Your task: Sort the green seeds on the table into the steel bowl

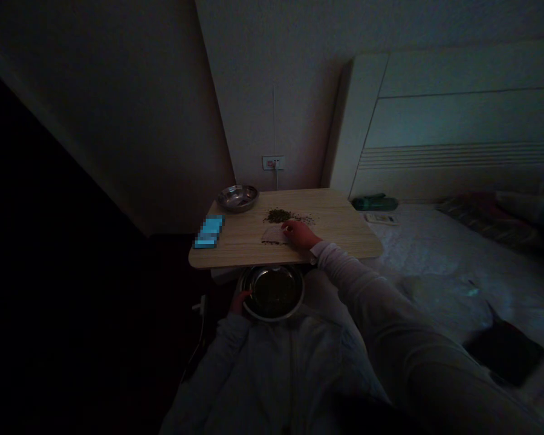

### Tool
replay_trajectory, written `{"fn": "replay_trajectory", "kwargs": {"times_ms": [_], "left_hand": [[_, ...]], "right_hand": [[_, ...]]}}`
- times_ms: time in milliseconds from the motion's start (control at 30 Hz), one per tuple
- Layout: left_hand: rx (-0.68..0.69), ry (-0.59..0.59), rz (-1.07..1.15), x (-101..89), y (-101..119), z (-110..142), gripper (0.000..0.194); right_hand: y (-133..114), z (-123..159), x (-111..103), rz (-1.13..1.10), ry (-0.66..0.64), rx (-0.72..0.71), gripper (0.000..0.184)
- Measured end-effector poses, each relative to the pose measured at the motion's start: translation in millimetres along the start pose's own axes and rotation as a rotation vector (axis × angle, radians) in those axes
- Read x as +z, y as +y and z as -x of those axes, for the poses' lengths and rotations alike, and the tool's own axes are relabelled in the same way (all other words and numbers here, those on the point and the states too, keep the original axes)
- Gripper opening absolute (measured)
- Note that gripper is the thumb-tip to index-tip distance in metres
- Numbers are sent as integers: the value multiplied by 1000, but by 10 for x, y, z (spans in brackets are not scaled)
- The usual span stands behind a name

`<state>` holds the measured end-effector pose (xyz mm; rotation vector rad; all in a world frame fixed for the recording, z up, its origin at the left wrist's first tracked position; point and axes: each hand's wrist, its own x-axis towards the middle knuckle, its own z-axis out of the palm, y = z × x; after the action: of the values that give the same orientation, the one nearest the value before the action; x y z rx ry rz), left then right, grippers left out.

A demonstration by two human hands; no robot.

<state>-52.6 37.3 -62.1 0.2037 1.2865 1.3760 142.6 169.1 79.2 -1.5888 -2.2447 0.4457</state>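
My right hand (300, 234) is over the small wooden table (236, 244), fingers closed on a thin pale flat piece (273, 234) with a curved side. Its exact kind is too dim to make out. Small dark bits lie along its near edge. Just beyond it is a pile of small green-brown bits (278, 215), with more grains scattered to the right. Below the table's front edge, my left hand (241, 302) grips the rim of a metal bowl (294, 308) at my lap. Dark greenish contents seem to fill the bowl's bottom.
A second metal bowl (238, 199) stands at the table's back left, with a lit phone (208, 232) in front of it. A wall socket (272, 162) holds a plug and cable. To the right is a bed (403, 241) with a green bottle-like object (375, 203) and a dark item (508, 350).
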Motion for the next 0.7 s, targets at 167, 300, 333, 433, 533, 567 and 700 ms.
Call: {"fn": "replay_trajectory", "kwargs": {"times_ms": [167, 300, 333, 433, 533, 567, 700], "left_hand": [[-95, 68, 7, 87, 56, 117, 22], [-139, 35, 10, 71, 56, 112, 23], [-143, 29, 13, 70, 54, 108, 22], [-133, 31, 29, 88, 55, 114, 22], [-146, 35, 23, 106, 56, 118, 20], [-152, 29, 20, 103, 50, 112, 19], [-142, 2, 28, 49, -6, 48, 11]], "right_hand": [[67, 14, -32, -129, 31, -27, 24], [255, 86, -113, -237, 126, 5, 23], [318, 123, -136, -255, 145, 23, 23], [502, 283, -202, -272, 187, 94, 23], [629, 483, -253, -236, 213, 151, 22], [652, 549, -265, -217, 207, 173, 23], [662, 758, -272, -164, 191, 222, 21]]}}
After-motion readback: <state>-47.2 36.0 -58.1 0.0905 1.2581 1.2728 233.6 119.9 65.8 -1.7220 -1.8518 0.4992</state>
